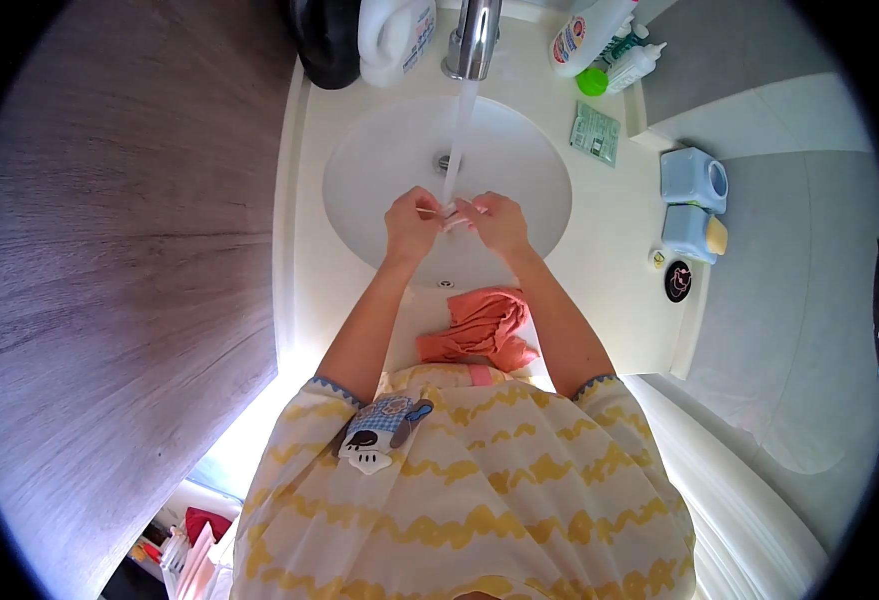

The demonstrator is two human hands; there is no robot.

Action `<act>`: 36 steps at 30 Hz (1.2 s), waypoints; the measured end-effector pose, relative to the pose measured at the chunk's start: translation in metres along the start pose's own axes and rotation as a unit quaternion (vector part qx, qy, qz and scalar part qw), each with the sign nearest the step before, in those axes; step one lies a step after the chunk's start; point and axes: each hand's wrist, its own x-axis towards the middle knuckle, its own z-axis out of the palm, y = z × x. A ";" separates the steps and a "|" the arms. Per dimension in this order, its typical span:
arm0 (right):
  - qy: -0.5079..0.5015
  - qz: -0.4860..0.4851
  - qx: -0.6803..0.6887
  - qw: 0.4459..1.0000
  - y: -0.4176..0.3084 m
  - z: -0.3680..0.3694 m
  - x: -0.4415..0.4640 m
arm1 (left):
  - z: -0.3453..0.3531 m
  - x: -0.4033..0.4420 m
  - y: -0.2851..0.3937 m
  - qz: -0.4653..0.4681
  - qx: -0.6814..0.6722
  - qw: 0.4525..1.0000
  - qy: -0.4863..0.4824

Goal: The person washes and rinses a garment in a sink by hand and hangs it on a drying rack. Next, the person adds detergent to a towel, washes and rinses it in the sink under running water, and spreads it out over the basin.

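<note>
Water runs from the chrome faucet (474,42) into the white oval sink (360,185). Over the middle of the basin, my left hand (415,222) and my right hand (498,222) nearly meet, fingertips closed around a small, pale, thin item (450,216) under the stream. What the item is cannot be made out. The fingers of both hands are bent and pinched. A coral cloth (480,328) lies crumpled on the counter's front edge, between my forearms and against my clothing.
Black (328,45) and white (392,42) bottles stand back left. At the back right are a white bottle (585,40), smaller bottles and a green packet (596,134). Two light-blue holders (685,178) and a round black item (678,281) sit along the right side.
</note>
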 end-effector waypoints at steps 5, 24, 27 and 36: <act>-0.009 -0.038 -0.087 0.995 -0.024 -0.010 0.001 | -0.002 0.002 0.000 0.112 0.231 0.966 0.041; 0.003 -0.049 -0.145 0.988 -0.023 -0.024 0.001 | -0.023 -0.015 0.044 0.096 0.322 0.941 0.031; 0.010 -0.082 -0.069 0.994 -0.022 -0.021 0.003 | -0.021 -0.002 0.021 0.137 0.209 0.968 -0.026; -0.030 0.130 0.421 0.897 -0.035 -0.018 -0.020 | 0.018 -0.007 -0.007 -0.375 -0.567 0.715 -0.166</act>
